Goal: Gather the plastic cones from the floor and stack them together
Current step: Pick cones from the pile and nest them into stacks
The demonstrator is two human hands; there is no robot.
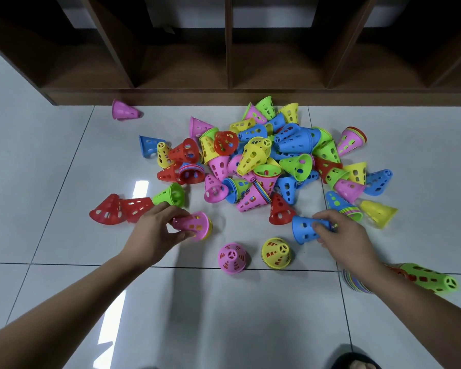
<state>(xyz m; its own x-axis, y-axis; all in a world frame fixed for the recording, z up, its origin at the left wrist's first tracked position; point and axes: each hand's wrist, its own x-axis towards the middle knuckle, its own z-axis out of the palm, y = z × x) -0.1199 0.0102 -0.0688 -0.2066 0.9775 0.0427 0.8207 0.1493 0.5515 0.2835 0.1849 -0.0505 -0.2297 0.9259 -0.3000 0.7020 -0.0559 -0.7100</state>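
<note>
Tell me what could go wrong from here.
The left hand with its pink cone or the right hand with its blue cone may knock over the upright pink stack and yellow stack between them. The stray pink cone by the shelf could be overlooked.

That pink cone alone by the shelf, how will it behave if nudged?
Lying on its side, the pink cone will probably roll in a curve. Its holed plastic wall suggests it is light, so it may skid on the glossy floor.
</note>
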